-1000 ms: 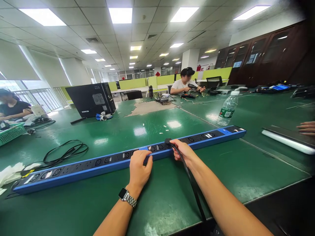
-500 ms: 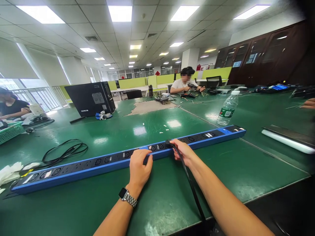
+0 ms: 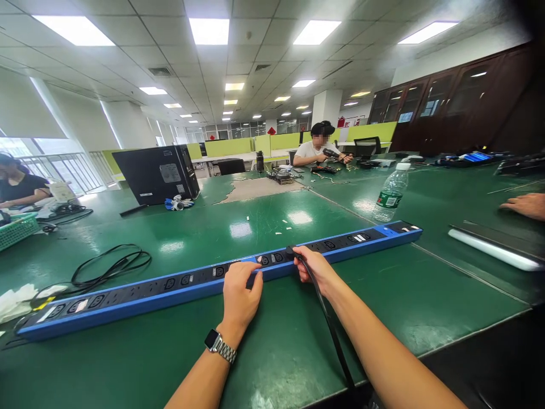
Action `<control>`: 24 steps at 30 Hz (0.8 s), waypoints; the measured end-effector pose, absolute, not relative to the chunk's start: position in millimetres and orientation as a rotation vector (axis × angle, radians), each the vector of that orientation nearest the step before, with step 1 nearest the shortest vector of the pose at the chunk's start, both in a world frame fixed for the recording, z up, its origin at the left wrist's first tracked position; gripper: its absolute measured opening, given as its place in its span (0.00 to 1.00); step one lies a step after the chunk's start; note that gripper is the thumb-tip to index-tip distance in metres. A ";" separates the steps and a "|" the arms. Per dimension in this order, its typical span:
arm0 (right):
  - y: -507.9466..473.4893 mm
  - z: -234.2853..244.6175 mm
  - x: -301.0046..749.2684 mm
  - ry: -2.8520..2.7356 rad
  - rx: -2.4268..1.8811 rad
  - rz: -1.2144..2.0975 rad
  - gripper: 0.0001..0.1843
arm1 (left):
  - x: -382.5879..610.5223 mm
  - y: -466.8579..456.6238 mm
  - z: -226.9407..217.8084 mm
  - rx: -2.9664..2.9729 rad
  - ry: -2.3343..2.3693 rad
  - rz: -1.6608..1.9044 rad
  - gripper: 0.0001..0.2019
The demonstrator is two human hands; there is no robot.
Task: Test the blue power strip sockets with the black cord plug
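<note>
A long blue power strip (image 3: 170, 289) with a row of black sockets lies across the green table (image 3: 276, 352). My left hand (image 3: 239, 295), a metal watch on its wrist, rests on the strip's near edge with its fingers curled over it. My right hand (image 3: 313, 265) is closed on a black plug (image 3: 291, 251) that sits at a socket near the strip's middle. The plug's black cable (image 3: 330, 329) runs back under my right forearm toward the table's front edge.
A loose black cable (image 3: 110, 267) coils at the left by white gloves (image 3: 17, 301). A water bottle (image 3: 389, 193) stands behind the strip's right end; a long white and black bar (image 3: 494, 253) lies at the right, another person's hand (image 3: 525, 205) beyond it. A black computer case (image 3: 157, 173) stands farther back. Two people sit at the far tables.
My hands and the plug stay where they were on the strip. The view tilted slightly, and the other person's hand at the right edge moved away and came back.
</note>
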State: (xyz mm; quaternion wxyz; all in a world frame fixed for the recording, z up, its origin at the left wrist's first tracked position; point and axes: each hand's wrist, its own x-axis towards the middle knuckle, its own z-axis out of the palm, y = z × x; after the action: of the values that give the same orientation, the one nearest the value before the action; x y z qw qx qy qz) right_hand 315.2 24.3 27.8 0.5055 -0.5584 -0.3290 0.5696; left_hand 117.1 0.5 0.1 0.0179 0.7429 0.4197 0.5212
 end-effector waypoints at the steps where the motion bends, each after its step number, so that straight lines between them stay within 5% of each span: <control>1: 24.1 27.9 315.0 -0.795 -1.351 1.370 0.19 | 117.0 0.4 0.5 2.304 1.300 1.619 0.06; 24: 24.1 26.0 314.8 -0.826 -1.382 1.324 0.20 | 116.0 -0.2 0.1 2.294 1.334 1.612 0.06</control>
State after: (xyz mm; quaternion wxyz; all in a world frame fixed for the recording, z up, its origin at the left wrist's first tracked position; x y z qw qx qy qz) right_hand 314.8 24.1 26.0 0.5043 -0.5724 -0.3421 0.5486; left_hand 116.0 -0.2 0.1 0.0185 0.7388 0.4295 0.5190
